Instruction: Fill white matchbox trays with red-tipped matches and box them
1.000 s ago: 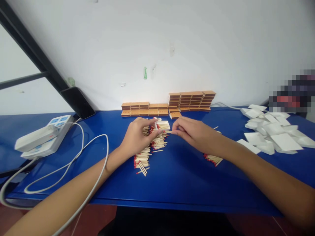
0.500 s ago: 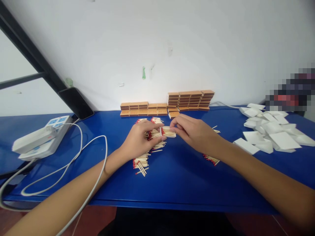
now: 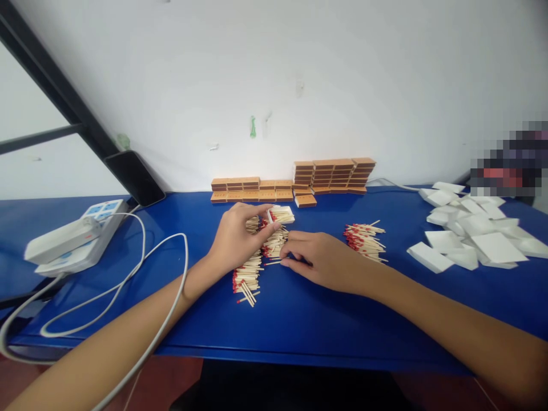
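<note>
Sideways runs the tray (image 3: 281,209), match heads (image 3: 273,217) left.

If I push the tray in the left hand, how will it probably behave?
The tray is probably light and may bend if squeezed, since its walls look thin. Its top is open, so the matches inside could spill if it tips. The left hand pinches only one end, so a push at the other may turn it.

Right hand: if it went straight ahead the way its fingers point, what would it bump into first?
Most likely the pile of matches beside the fingertips of the right hand. They may already touch; the depth is hard to judge.
</note>
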Action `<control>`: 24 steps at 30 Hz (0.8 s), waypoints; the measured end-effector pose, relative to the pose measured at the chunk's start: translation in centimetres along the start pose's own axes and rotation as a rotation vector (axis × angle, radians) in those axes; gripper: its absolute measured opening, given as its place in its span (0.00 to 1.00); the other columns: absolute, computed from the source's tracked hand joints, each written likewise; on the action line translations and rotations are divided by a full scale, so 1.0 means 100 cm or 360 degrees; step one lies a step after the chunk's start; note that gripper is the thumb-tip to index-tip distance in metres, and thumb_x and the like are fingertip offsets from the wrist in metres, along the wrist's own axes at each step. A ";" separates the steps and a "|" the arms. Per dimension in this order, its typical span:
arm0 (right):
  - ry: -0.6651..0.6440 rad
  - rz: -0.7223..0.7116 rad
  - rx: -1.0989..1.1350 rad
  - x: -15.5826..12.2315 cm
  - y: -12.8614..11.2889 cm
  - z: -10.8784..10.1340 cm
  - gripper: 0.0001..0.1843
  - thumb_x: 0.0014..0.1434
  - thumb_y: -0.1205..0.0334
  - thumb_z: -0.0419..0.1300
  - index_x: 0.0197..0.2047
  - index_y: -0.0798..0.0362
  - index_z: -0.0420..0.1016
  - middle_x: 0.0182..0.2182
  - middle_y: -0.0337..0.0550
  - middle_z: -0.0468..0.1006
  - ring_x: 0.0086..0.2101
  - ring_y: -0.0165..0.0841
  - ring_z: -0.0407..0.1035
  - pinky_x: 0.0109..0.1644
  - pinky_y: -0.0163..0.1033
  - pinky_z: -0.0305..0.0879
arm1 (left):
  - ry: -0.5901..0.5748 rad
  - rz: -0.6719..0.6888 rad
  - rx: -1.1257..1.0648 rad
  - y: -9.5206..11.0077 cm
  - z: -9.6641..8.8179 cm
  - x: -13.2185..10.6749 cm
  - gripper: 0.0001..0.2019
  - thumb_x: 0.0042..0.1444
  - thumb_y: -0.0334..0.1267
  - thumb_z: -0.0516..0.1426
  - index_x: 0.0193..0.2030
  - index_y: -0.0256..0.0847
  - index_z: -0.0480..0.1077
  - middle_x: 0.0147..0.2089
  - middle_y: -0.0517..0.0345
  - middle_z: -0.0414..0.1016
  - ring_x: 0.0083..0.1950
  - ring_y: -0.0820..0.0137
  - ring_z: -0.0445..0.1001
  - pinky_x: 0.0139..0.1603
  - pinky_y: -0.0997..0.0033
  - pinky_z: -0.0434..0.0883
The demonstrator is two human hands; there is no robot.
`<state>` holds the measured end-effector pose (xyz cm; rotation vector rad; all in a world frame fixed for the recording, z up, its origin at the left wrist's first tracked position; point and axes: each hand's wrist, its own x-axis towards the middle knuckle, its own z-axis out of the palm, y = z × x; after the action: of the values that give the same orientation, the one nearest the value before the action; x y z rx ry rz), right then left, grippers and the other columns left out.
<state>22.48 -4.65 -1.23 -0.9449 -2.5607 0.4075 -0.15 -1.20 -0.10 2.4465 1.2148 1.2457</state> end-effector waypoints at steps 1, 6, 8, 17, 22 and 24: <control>-0.0004 0.0005 0.0004 0.000 0.000 0.001 0.09 0.72 0.64 0.57 0.41 0.53 0.77 0.38 0.41 0.76 0.32 0.30 0.67 0.39 0.38 0.60 | -0.0007 -0.0001 -0.0005 0.000 0.000 0.000 0.16 0.62 0.44 0.69 0.54 0.44 0.81 0.45 0.54 0.86 0.46 0.60 0.82 0.51 0.57 0.77; 0.0012 0.0046 0.0006 0.000 0.002 -0.001 0.07 0.71 0.65 0.57 0.41 0.52 0.76 0.37 0.40 0.75 0.31 0.30 0.66 0.39 0.38 0.59 | -0.0026 0.0019 -0.0002 0.000 0.002 -0.001 0.15 0.62 0.44 0.69 0.54 0.45 0.81 0.44 0.55 0.86 0.46 0.60 0.82 0.51 0.57 0.77; 0.0011 0.0036 0.0011 -0.001 0.003 -0.001 0.07 0.71 0.65 0.57 0.39 0.52 0.74 0.36 0.40 0.75 0.32 0.31 0.66 0.39 0.38 0.59 | -0.0018 0.0032 -0.0003 0.000 0.002 -0.001 0.15 0.62 0.44 0.69 0.54 0.45 0.81 0.43 0.55 0.86 0.45 0.60 0.82 0.51 0.56 0.77; -0.0067 0.0080 0.0034 -0.001 0.004 0.004 0.09 0.74 0.62 0.54 0.40 0.51 0.70 0.40 0.42 0.77 0.35 0.33 0.69 0.41 0.39 0.61 | -0.0040 0.0022 -0.0010 0.000 0.002 -0.001 0.17 0.61 0.44 0.69 0.55 0.44 0.81 0.45 0.54 0.86 0.47 0.60 0.81 0.50 0.58 0.76; -0.0082 0.0073 0.0054 -0.002 0.001 0.002 0.08 0.74 0.63 0.53 0.41 0.51 0.71 0.41 0.42 0.77 0.35 0.33 0.69 0.41 0.39 0.61 | -0.0048 0.0027 -0.0031 -0.001 0.003 -0.002 0.17 0.62 0.44 0.69 0.56 0.45 0.80 0.45 0.54 0.86 0.47 0.60 0.81 0.51 0.56 0.76; -0.0098 0.0087 0.0057 -0.002 0.001 0.001 0.07 0.73 0.64 0.54 0.40 0.51 0.70 0.40 0.42 0.77 0.34 0.33 0.68 0.40 0.39 0.61 | -0.0049 0.0026 -0.0035 -0.001 0.003 -0.002 0.17 0.62 0.44 0.69 0.56 0.45 0.80 0.45 0.54 0.86 0.47 0.60 0.80 0.50 0.56 0.76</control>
<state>22.62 -4.74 -1.35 -1.0065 -2.5776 0.5037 -0.04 -1.19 -0.47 2.4553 1.1698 1.2141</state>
